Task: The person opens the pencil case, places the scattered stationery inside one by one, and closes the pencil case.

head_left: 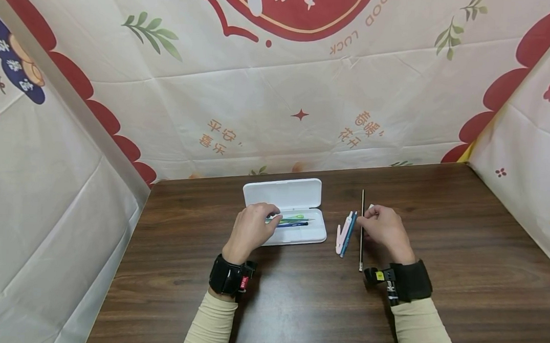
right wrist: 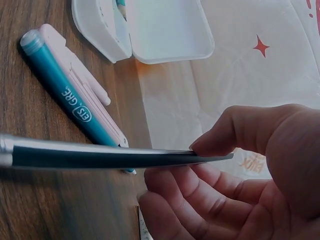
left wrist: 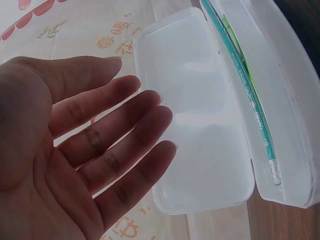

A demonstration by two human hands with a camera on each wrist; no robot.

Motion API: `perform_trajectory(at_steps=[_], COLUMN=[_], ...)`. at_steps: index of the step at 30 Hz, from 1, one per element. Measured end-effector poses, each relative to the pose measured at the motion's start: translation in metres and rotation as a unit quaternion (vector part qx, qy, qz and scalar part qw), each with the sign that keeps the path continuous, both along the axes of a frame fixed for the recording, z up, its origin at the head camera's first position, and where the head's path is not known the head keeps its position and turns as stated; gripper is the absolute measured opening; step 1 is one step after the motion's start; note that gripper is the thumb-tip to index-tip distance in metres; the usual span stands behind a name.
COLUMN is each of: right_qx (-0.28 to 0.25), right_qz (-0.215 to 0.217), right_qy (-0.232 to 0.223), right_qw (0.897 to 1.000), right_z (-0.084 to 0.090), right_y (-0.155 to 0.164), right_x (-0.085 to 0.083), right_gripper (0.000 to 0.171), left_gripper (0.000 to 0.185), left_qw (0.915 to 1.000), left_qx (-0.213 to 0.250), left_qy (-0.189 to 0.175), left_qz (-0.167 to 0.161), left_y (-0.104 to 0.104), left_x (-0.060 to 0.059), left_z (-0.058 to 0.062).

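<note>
Pencil point(head_left: 361, 244), dark and slender, is pinched between thumb and fingers of the right hand point(head_left: 385, 230), just beside a blue pen point(head_left: 348, 235); the left hand point(head_left: 249, 227), fingers loosely spread, hovers over an open white case point(head_left: 317, 232)

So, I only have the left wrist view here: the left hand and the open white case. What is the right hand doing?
Observer: In the head and right wrist views, the right hand appears to pinch a long dark pencil.
Operator: Does anything lie between that pencil and the white case?
Observer: Yes, a blue pen lies there, alongside a pink item.
Operator: Is there any lettering on the pen?
Observer: Yes, the right wrist view shows ETS and GRE on its barrel.
</note>
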State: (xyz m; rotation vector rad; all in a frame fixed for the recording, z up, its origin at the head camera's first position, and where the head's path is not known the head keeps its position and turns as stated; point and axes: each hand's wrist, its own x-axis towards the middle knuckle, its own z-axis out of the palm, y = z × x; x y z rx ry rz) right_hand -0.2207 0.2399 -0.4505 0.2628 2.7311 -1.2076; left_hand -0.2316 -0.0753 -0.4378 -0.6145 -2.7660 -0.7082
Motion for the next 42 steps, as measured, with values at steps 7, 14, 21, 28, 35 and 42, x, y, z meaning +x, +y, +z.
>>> perform_trajectory(at_steps=[7,14,21,28,35,42], right_qx=[0.002,-0.003,-0.003,-0.003,-0.011,-0.009], right_qz=[0.009,0.008,0.004,0.0,0.0,0.004], right_qy=[0.001,0.014,0.028,0.035,0.041,0.049], right_qw=[1.0,1.0,1.0,0.999,0.999,0.999], right_z=[0.0017,0.0025,0.0029,0.0028,0.003,0.0022], right_y=[-0.0009,-0.0014,-0.0024,-0.0028,-0.0038,-0.0042], right_x=[-0.0007,0.0008,0.0003,-0.0006,-0.0001,-0.0003], right_gripper=[0.03,0.03,0.031,0.032,0.034,0.033], left_gripper=[0.014,0.014,0.014,0.014,0.014,0.014], left_qw=[1.0,1.0,1.0,1.0,1.0,1.0], left_qx=[0.0,-0.004,-0.004,-0.004,-0.006,-0.002], left_qy=[0.002,0.0,0.001,0.003,0.002,0.001], left_qz=[0.0,0.002,0.0,-0.002,-0.003,-0.006], left_y=[0.0003,0.0013,0.0019,0.0024,0.0027,0.002], left_x=[0.0,0.0002,0.0,0.0,0.0002,-0.0008], left_z=[-0.0001,-0.0004,-0.0004,-0.0008,-0.0015,-0.0018])
